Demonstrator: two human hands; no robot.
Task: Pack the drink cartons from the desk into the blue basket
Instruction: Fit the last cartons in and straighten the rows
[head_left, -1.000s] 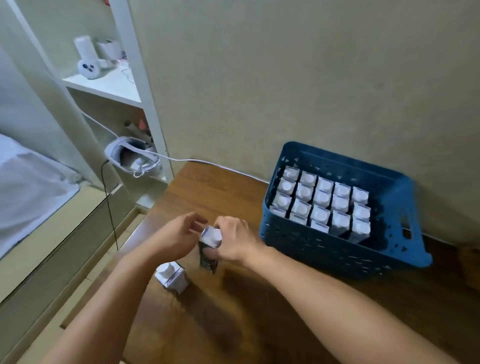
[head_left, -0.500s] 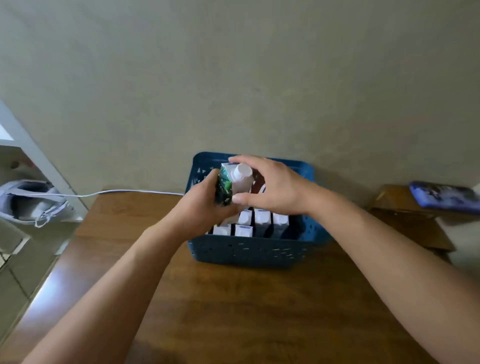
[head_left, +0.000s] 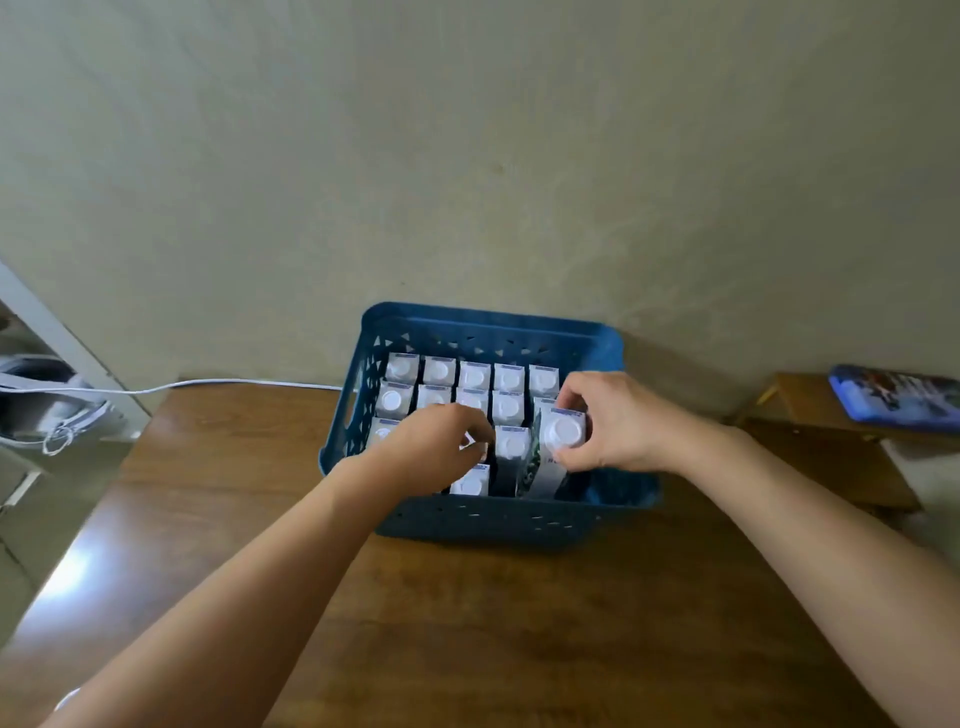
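Observation:
The blue basket (head_left: 488, 519) stands on the wooden desk (head_left: 467, 623) against the wall, filled with rows of upright drink cartons (head_left: 474, 375) with white caps. My right hand (head_left: 613, 423) grips the top of one carton (head_left: 558, 452), which stands taller than the rest at the basket's right front, partly lowered in. My left hand (head_left: 431, 449) rests with curled fingers on the cartons at the basket's front left and hides some of them. I cannot tell whether it grips one.
A white cable (head_left: 208, 385) runs along the wall behind the desk to a white headset (head_left: 47, 410) on a shelf at the left. A lower wooden stand (head_left: 810, 447) at the right carries a blue phone-like object (head_left: 893, 397).
Both hands carried a carton from the desk's left side to above the basket. Now the right hand alone holds it inside the basket, and the left hand has dropped onto the packed cartons.

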